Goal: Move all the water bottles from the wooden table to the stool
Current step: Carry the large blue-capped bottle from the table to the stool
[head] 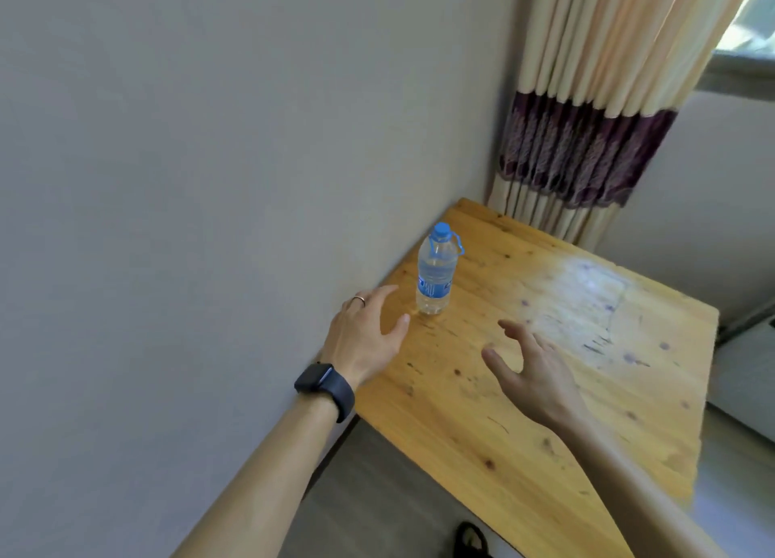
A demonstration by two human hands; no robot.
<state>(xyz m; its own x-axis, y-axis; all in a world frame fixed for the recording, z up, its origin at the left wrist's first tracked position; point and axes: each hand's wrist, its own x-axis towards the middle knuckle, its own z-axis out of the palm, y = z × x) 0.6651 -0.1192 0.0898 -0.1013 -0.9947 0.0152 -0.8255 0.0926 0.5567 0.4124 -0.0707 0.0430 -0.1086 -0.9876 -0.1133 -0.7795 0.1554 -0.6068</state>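
Filling the left side, a grey wall [167, 180] meets the wooden table [545, 431], a striped curtain [587, 117] hanging behind its far corner. Both hands hover over the table, spread open and holding nothing, the left hand [365, 335], wearing a dark watch [325, 390], just beside the water bottle [435, 270], the right hand [532, 373] further off. That bottle stands upright near the wall edge, apparently almost full.

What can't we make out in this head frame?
- Stool: not in the head view, outside the frame.
- Bottle label: print too small and blurred to read.
- Table near corner: covered by the right forearm and cut by the bottom edge.
- Sandal: cut by the bottom edge.
- Other bottles: none seen, but the far right of the room is out of frame.
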